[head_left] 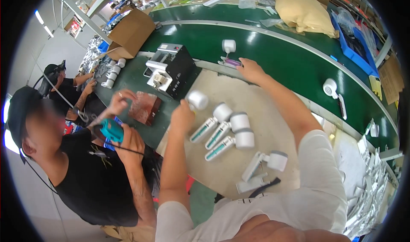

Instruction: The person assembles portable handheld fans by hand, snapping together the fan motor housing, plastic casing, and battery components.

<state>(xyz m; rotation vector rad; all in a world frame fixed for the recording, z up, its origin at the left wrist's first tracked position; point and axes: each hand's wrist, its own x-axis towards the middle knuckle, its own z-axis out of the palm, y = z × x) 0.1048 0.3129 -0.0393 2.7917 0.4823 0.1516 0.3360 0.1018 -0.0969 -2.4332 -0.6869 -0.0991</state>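
Observation:
My left hand (182, 117) is closed around the handle end of a white device with a round, drum-shaped head (198, 100); the motion blurs it and most of the handle is hidden. Stretched forward over the green conveyor, my right hand (253, 70) pinches the near end of a purple-handled device (231, 62), whose white round head (229, 45) points away from me. On the beige work mat (273, 114), between my arms, lie several similar devices (221, 135) side by side with teal-marked handles. Closer to me rests another one with an opened handle (254, 165), beside a loose white handle part (252, 184).
A black box-shaped machine (175, 67) stands beyond the mat, near a reddish block (144, 109). At my left a co-worker holds a teal power tool (112, 130). The green conveyor (290, 58) carries another white device (331, 88). A blue bin (352, 41) is far right.

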